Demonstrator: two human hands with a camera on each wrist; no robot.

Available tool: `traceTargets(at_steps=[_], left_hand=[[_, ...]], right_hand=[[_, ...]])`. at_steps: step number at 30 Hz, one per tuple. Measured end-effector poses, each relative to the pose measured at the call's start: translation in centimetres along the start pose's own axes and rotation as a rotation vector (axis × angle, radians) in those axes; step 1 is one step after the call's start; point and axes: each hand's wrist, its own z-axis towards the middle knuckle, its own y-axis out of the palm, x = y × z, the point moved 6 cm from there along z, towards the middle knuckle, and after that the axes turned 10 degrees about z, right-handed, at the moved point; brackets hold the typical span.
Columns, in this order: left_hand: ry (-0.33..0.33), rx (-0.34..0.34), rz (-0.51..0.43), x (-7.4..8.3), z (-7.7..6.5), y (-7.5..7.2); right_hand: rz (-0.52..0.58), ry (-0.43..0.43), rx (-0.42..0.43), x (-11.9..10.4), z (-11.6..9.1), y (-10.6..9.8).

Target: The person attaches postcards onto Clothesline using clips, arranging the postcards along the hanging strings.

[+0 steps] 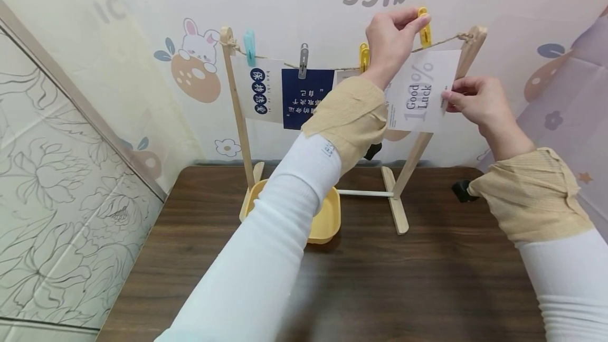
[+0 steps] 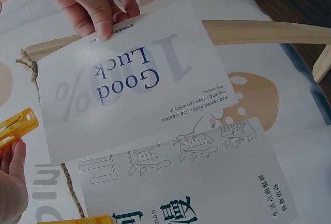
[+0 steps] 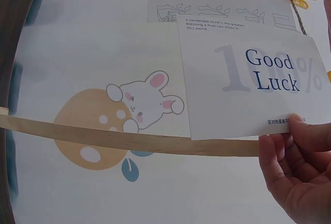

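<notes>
My left hand (image 1: 391, 41) pinches a yellow clothespin (image 1: 425, 30) upright at the twine (image 1: 445, 41), near the right post. Below it, my right hand (image 1: 482, 102) holds a white "Good Luck" card (image 1: 406, 115) by its right edge, thumb in front. The card's lettering runs sideways in the head view. Its upper edge lies along the twine; whether the clothespin grips it cannot be told. Another yellow clothespin (image 1: 363, 56) sits on the twine to the left, at a white card with green characters (image 2: 222, 182), mostly hidden by my left arm in the head view.
A teal clothespin (image 1: 249, 49) holds a white card (image 1: 271, 102), and a grey clothespin (image 1: 303, 61) a dark blue card (image 1: 292, 99). The wooden stand's right post (image 1: 418, 154) rises from the brown table (image 1: 427, 278). A yellow basin (image 1: 332, 220) is partly behind my left arm.
</notes>
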Motion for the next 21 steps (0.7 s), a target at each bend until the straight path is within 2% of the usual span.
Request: traceTargets(at_steps=[9, 17, 21], left_hand=[[-0.02, 0.029, 0.058, -0.11, 0.47, -0.09], [-0.053, -0.028, 0.107, -0.39, 0.91, 0.47], [-0.071, -0.036, 0.125, -0.47, 1.02, 0.49]], right_hand=[[-0.056, -0.001, 0.008, 0.0, 0.12, 0.08], [-0.072, 0.021, 0.006, -0.07, 0.32, 0.19], [-0.06, 0.023, 0.004, -0.1, 0.31, 0.24]])
